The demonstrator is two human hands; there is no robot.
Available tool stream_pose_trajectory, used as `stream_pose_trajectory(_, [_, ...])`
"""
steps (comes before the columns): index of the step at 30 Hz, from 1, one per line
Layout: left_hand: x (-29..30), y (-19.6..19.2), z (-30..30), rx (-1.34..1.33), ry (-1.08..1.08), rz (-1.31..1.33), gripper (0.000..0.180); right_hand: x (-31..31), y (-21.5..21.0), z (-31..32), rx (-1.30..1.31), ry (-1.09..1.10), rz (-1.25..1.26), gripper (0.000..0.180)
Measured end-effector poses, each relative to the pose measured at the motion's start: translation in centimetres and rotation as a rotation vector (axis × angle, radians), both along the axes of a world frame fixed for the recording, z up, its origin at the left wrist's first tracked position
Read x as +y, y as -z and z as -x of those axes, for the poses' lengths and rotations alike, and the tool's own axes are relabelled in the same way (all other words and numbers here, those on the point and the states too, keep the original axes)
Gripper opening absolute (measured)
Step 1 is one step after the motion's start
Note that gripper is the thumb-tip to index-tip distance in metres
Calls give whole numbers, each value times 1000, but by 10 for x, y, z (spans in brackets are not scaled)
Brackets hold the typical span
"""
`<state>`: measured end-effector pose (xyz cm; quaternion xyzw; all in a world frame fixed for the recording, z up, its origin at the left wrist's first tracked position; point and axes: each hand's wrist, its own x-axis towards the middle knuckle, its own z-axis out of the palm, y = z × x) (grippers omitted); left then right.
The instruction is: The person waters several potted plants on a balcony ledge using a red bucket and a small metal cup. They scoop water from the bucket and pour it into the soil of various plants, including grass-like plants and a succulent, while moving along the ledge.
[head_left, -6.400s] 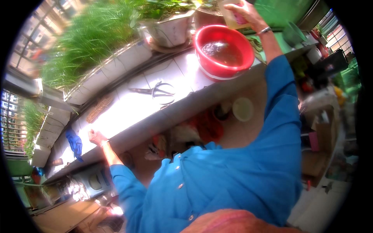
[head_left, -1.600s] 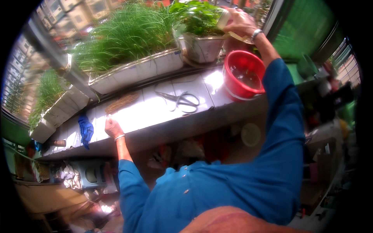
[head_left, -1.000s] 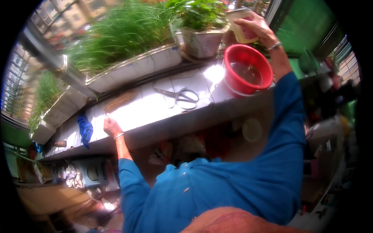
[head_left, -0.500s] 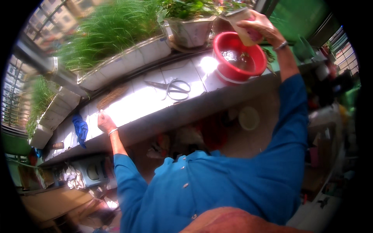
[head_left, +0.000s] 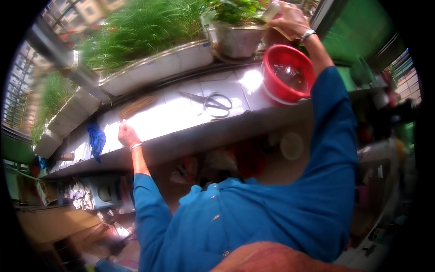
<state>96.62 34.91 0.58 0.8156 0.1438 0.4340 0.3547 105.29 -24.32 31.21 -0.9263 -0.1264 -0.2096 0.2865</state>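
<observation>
My right hand point(head_left: 292, 20) is closed round a pale, yellowish plastic cup point(head_left: 272, 11), tilted with its mouth at the leafy plant point(head_left: 240, 11) in a light many-sided pot point(head_left: 240, 41). Below that hand stands a red bucket point(head_left: 290, 88) holding dark, shiny water. My left hand point(head_left: 128, 135) makes a fist by the ledge's front edge, beside the tip of a brown bristle bundle point(head_left: 137, 106); whatever it may grip is hidden. Between both hands, a pair of scissors point(head_left: 212, 104) with large dark loops lies on the white-tiled ledge point(head_left: 170, 120).
A long white planter point(head_left: 158, 61) of tall green grass lines the back of the ledge, with a smaller planter point(head_left: 68, 113) further left. A blue cloth point(head_left: 96, 141) hangs over the front edge. Window bars rise behind. Under the ledge sits a pale round container point(head_left: 291, 146).
My right hand has carried the cup from above the red bucket up and left to the potted plant. My left hand stays by the bristle bundle. The whole view has shifted slightly.
</observation>
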Motion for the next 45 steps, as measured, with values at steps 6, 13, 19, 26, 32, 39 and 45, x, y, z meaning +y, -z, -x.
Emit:
stream_pose_trajectory(6, [13,-3,6,-9,-30,-59,43,10,3,28,59,-245,-470,28])
stream_pose_trajectory(13, [0,-9,5,-11,14,-5,44,-29,5,92,288,41,-279,52])
stream_pose_trajectory(19, [9,-7,6,23,44,-10,37,-50,62,105,352,77,34,66])
stream_pose_trajectory(26, [11,-2,3,57,84,-44,36,-65,103,100,452,78,210,79])
stream_pose_trajectory(32, [4,-6,6,-50,51,-52,41,-48,113,105,476,266,467,96])
stream_pose_trajectory(39, [3,-8,5,-55,56,-66,41,-41,115,99,551,145,368,88])
stream_pose_trajectory(45, [4,-4,0,-43,44,-59,42,-37,100,104,574,110,55,63])
